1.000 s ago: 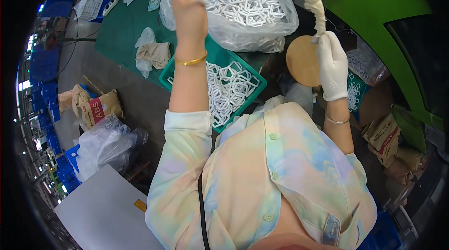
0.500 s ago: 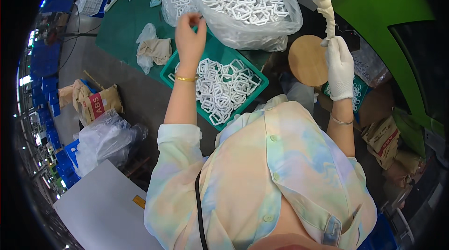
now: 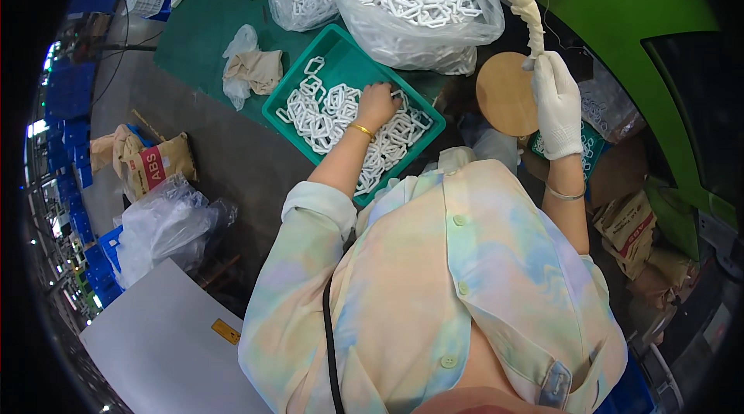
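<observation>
Near 12 o'clock from the middle of the view, the bare left hand (image 3: 377, 106) reaches down into a green rectangular plastic bin (image 3: 332, 65), over a pile of white six-sided plastic links (image 3: 311, 117). Its forearm comes in from 7 o'clock, with the knuckles leading toward 1 o'clock. The fingers are bent downward among the pieces; their tips are hidden, so I cannot tell whether they pinch one. The bin's long axis slants from between 10 and 11 to between 4 and 5 o'clock, and the links lie at mixed angles, one of them up toward the bin's 11 o'clock end.

At 2 o'clock, the right hand (image 3: 556, 100), in a white knitted glove, is raised with its fingers closed around the lower end of a cream, lumpy, finger-thick rod (image 3: 525, 9). That rod stands clear above the grip, its rounded tip pointing between 11 and 12 o'clock. Just left of the gloved hand is a round tan wooden disc (image 3: 502, 94).

Between 12 and 1 o'clock sits a large clear plastic bag (image 3: 403, 48), full of white links; a smaller clear bag (image 3: 293, 17) of them stands beside it, toward 11.
</observation>
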Demonstrator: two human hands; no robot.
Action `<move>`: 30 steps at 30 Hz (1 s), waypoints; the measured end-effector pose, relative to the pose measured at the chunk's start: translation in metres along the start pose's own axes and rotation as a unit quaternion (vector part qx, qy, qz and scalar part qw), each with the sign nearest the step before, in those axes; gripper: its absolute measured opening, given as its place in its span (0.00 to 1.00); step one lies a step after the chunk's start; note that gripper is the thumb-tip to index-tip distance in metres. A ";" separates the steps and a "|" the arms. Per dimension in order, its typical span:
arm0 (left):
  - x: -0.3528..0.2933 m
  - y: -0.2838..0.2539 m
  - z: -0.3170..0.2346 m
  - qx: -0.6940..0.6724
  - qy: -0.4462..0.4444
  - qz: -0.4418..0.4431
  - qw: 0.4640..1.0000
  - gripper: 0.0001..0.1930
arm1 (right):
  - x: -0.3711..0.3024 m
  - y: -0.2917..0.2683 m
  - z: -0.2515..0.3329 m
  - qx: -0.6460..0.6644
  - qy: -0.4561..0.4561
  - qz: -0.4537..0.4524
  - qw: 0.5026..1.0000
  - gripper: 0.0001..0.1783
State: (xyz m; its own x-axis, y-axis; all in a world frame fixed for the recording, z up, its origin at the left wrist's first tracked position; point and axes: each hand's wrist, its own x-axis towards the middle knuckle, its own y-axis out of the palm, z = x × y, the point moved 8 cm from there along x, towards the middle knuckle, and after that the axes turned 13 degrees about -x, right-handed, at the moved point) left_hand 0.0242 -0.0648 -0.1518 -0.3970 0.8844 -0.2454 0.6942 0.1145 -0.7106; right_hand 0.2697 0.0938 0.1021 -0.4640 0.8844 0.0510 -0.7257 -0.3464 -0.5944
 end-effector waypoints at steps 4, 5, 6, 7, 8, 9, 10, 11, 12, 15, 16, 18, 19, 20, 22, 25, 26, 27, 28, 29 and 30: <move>0.004 -0.012 0.018 -0.044 -0.005 0.005 0.999 0.14 | -0.003 0.000 -0.002 -0.005 0.010 0.001 1.000 0.14; 0.004 -0.028 0.024 -0.053 -0.011 -0.055 0.997 0.13 | -0.004 0.000 -0.002 -0.004 0.010 0.001 1.000 0.14; 0.003 -0.043 0.029 -0.061 -0.017 -0.115 0.991 0.13 | -0.004 0.000 -0.003 -0.003 0.008 0.002 1.000 0.14; 0.002 -0.046 0.032 -0.060 -0.017 -0.115 0.991 0.13 | -0.005 0.001 -0.004 -0.003 0.006 0.003 1.000 0.14; 0.003 -0.046 0.032 -0.062 -0.011 -0.078 0.995 0.12 | -0.005 0.000 -0.003 -0.002 0.005 0.004 1.000 0.14; 0.004 -0.043 0.030 -0.064 -0.005 -0.040 0.997 0.12 | -0.005 0.000 -0.003 -0.011 0.013 0.008 1.000 0.14; 0.001 -0.043 0.029 -0.063 -0.006 -0.042 0.997 0.12 | -0.005 0.000 -0.003 -0.020 0.020 0.012 1.000 0.14; -0.004 -0.033 0.022 -0.030 -0.001 -0.001 1.000 0.11 | -0.005 0.000 -0.002 -0.020 0.021 0.011 1.000 0.14; -0.008 -0.025 0.015 0.003 0.005 0.040 0.999 0.11 | -0.005 0.000 0.001 -0.030 0.010 0.008 0.999 0.14; -0.008 -0.024 0.002 0.077 -0.004 0.053 0.996 0.10 | -0.006 0.002 0.004 -0.038 -0.003 0.005 0.999 0.14; -0.006 -0.022 0.002 0.077 -0.003 0.053 0.996 0.10 | -0.007 0.002 0.004 -0.035 -0.005 0.007 0.999 0.14; -0.001 -0.014 0.001 0.190 0.019 0.091 0.977 0.09 | -0.008 0.003 0.001 -0.021 -0.010 0.007 1.000 0.14; -0.001 -0.015 0.002 0.190 0.020 0.090 0.977 0.09 | -0.008 0.003 0.000 -0.007 -0.014 0.008 1.000 0.14; -0.002 -0.016 -0.001 0.199 0.031 0.084 0.976 0.09 | -0.008 0.002 -0.002 -0.007 -0.013 0.006 1.000 0.14; 0.000 -0.019 0.000 0.208 0.043 0.077 0.974 0.09 | -0.009 0.000 -0.004 -0.016 -0.017 0.002 1.000 0.14; 0.002 -0.035 0.006 0.119 0.075 0.050 0.989 0.10 | -0.009 -0.002 -0.005 -0.029 -0.025 -0.002 0.999 0.14; 0.003 -0.047 0.017 0.011 0.019 0.010 1.000 0.11 | -0.009 -0.001 -0.004 -0.028 -0.026 -0.001 0.999 0.14; 0.001 -0.058 0.029 -0.098 -0.036 -0.030 0.994 0.12 | -0.010 0.001 -0.004 -0.022 -0.023 0.002 0.999 0.14; 0.000 -0.066 0.033 -0.075 0.015 -0.070 0.995 0.12 | -0.010 0.003 -0.003 -0.016 -0.020 0.005 1.000 0.14; -0.001 -0.073 0.033 -0.075 0.014 -0.069 0.995 0.12 | -0.010 0.003 -0.002 -0.017 -0.020 0.006 1.000 0.14; -0.002 -0.082 0.036 -0.138 -0.005 -0.087 0.987 0.11 | -0.010 0.004 -0.001 -0.012 -0.014 0.012 1.000 0.14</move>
State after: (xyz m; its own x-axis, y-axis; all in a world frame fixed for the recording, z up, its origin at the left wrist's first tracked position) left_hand -0.0539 -0.0929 -0.1167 -0.5288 0.8366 -0.1430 0.7523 0.3840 -0.5354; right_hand 0.2714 0.0836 0.0984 -0.4952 0.8668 0.0591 -0.7025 -0.3595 -0.6142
